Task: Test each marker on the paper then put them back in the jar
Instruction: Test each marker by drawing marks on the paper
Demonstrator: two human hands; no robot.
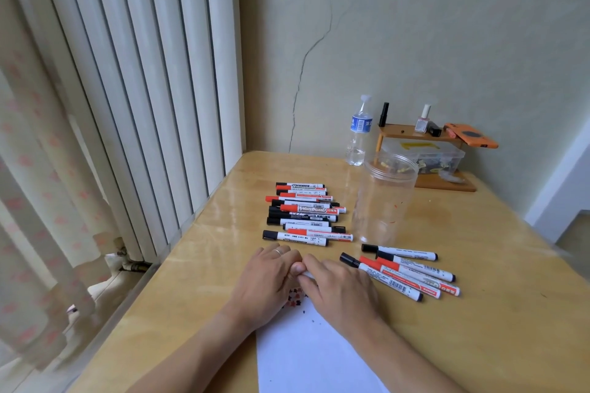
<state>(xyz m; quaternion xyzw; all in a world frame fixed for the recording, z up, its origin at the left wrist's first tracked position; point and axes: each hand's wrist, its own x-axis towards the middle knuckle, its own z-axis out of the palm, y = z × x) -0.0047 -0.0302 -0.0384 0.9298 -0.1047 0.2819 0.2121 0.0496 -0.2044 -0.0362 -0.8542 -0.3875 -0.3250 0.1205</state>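
Bare counter right of the jar and of the five loose markers. Narrow gap between jar and marker pile. Behind the jar: water bottle and wooden rack block the wall side. Radiator borders the counter's left edge. Jar mouth unobstructed from above.

A lived-in home room, a corner used as a desk. At nine o'clock stood a tall white ribbed radiator with a pale curtain with pink print. Cracked cream plaster wall at twelve. At one o'clock, a small wooden shelf held a pale pink nail-polish bottle on the glossy light wooden table.
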